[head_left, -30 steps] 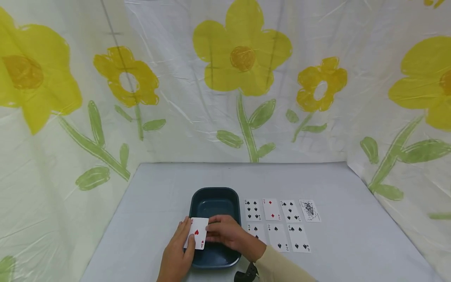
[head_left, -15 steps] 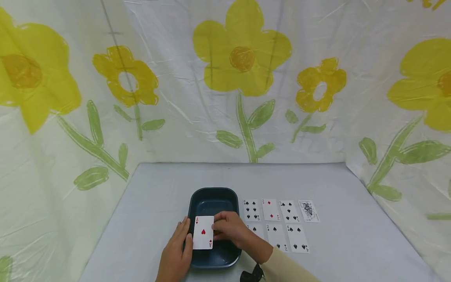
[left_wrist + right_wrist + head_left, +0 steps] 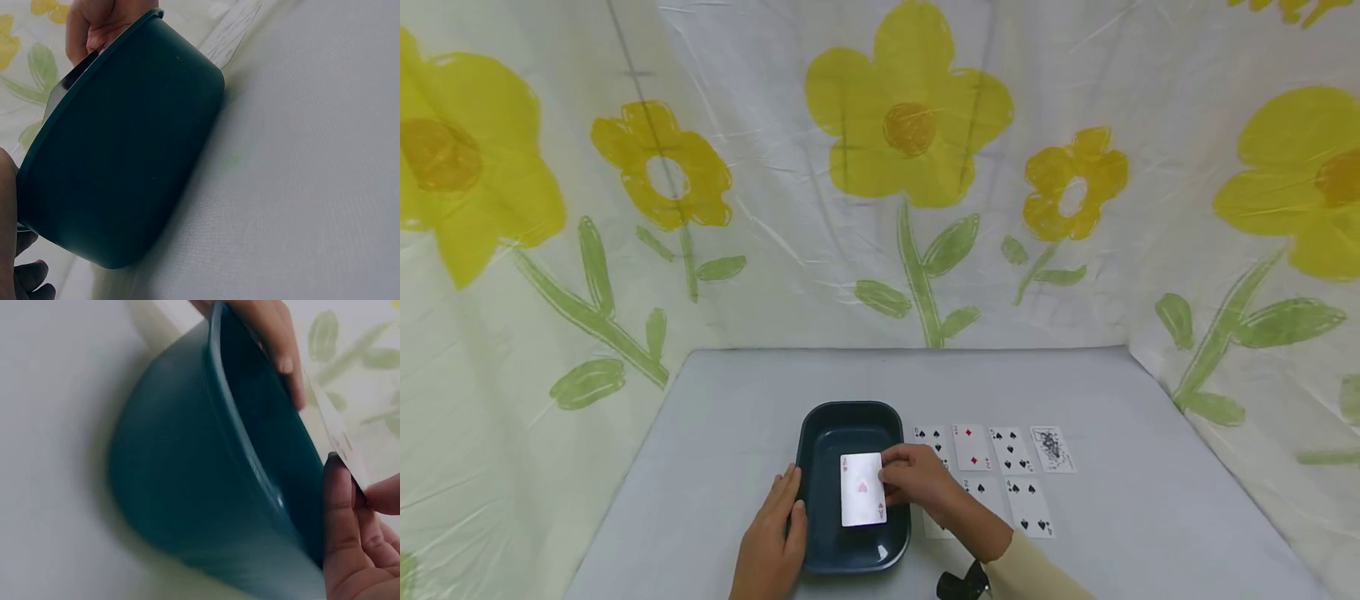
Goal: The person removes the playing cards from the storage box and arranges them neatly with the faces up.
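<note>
My right hand [image 3: 917,479] pinches an ace of hearts [image 3: 862,489] by its right edge, over a dark teal plastic tub [image 3: 850,406]. In the right wrist view, the card [image 3: 340,434] stands tilted above the tub's rim, between thumb and fingers. My left hand [image 3: 772,533] lies along the tub's left rim, its fingers straight. That hand shows only partly in the left wrist view, where the tub's outer wall [image 3: 125,144] fills much of the picture. Glare whitens the card's face in the head view.
Right of the tub lie two rows of face-up cards: a two of diamonds [image 3: 972,447], five of spades [image 3: 1011,451], joker-like card [image 3: 1053,450], four of spades [image 3: 1030,508] and others. My right forearm partly covers the front row. A flower-printed sheet [image 3: 760,292] hangs behind the table.
My right hand has carried the ace of hearts rightward, away from my left hand, whose thumb lay over it a second ago. My left hand stays at the tub's left side.
</note>
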`<action>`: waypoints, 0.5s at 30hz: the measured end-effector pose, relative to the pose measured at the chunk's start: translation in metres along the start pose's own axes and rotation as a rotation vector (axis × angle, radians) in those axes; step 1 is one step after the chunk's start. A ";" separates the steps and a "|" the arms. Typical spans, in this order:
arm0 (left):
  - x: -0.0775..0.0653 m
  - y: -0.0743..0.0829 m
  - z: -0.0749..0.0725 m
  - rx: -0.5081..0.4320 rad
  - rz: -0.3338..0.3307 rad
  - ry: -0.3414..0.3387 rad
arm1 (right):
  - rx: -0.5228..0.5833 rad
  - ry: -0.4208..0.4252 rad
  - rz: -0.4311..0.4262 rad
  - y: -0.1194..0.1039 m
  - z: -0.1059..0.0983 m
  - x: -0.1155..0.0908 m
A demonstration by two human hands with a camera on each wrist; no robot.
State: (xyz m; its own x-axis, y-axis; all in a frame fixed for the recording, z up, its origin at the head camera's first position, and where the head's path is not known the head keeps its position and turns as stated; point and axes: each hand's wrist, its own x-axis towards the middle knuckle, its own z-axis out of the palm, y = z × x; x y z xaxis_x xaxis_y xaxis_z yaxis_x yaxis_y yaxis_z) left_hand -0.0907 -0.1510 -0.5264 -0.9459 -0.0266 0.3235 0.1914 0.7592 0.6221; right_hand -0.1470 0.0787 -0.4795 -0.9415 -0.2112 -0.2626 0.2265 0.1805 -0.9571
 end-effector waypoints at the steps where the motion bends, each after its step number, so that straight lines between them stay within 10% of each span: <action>1: 0.000 0.000 0.000 -0.003 0.007 0.002 | -0.008 0.005 0.000 0.000 -0.002 -0.002; 15: 0.000 -0.005 0.002 -0.007 -0.002 -0.015 | -0.046 0.065 -0.016 0.010 -0.048 -0.020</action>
State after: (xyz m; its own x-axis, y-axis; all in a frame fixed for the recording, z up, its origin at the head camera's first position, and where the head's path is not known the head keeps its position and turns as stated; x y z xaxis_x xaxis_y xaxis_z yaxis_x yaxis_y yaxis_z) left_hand -0.0924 -0.1537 -0.5304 -0.9500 -0.0189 0.3116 0.1909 0.7548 0.6276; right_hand -0.1376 0.1312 -0.4780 -0.9596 -0.1516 -0.2371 0.2008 0.2216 -0.9542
